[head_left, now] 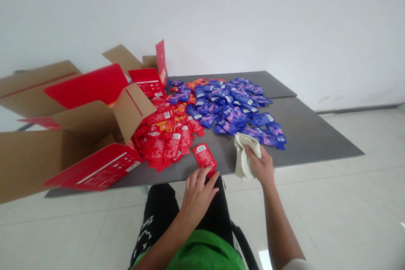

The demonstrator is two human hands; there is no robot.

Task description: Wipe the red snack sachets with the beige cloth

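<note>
Green shirt of the person is closest to the camera, and just ahead of it the left hand lies with its fingers a little spread and curved, pinching nothing; its fingertips come to the lower end of a single red sachet, whose long axis runs away from the hand, forward and to the left. This hand is clearly nearer to the sachet than the right hand, which closes around a crumpled cream cloth at the edge of the worktop. Forward of the left hand lies a heap of red sachets, and forward of the right hand a heap of blue sachets.
</note>
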